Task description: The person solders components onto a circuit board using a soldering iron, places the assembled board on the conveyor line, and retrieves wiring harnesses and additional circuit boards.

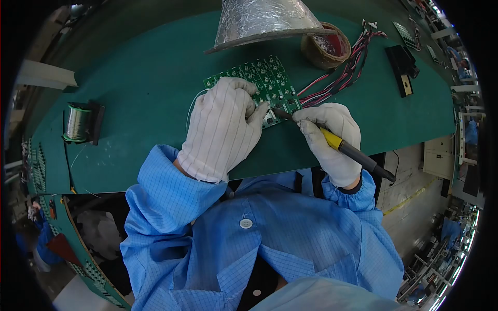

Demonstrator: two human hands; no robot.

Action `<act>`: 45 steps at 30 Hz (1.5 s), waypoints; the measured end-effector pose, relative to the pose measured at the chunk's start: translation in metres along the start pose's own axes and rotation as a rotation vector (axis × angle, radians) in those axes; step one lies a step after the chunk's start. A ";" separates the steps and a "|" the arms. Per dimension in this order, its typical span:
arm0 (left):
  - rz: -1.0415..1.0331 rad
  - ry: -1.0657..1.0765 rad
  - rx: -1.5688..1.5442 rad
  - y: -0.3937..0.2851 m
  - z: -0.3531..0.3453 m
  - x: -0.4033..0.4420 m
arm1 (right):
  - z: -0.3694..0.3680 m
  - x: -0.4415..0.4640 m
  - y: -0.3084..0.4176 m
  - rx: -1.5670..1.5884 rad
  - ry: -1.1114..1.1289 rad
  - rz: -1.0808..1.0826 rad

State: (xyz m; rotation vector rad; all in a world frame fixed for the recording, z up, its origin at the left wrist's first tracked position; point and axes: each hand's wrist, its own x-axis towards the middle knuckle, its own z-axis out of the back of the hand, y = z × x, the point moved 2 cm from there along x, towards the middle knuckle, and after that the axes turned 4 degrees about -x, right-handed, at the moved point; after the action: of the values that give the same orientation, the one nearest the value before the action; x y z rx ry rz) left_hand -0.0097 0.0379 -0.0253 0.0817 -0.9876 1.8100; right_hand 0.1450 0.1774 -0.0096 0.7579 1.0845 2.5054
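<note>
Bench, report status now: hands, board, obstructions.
Right hand gripping soldering iron, tip at circuit board. Left hand over board, fingertips near iron's tip, grip unclear. Wire bundle at board's right edge; foil-covered hood beyond.

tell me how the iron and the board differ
Shape: the iron is long and slender, while the board is flat and broad.
Colour: the iron's handle is yellow and grey, while the board is green and dotted with small parts.
Pose: the iron slants in the right hand, while the board lies partly under the left hand.
Shared: a gloved hand hides part of each.
</note>
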 end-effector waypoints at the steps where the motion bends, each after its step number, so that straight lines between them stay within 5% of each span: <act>1: 0.000 0.000 0.000 0.001 -0.001 0.000 | 0.001 0.001 0.000 -0.020 0.013 0.025; 11: 0.005 0.032 -0.007 0.004 -0.001 0.001 | 0.003 0.003 -0.002 -0.063 0.039 0.171; 45: 0.173 0.329 0.040 0.001 -0.005 0.018 | 0.009 0.000 0.001 -0.043 0.060 0.145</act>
State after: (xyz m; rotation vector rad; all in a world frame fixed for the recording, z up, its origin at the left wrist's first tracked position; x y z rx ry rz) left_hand -0.0169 0.0543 -0.0207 -0.2773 -0.7422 1.9232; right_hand 0.1505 0.1817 -0.0033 0.7797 1.0248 2.6801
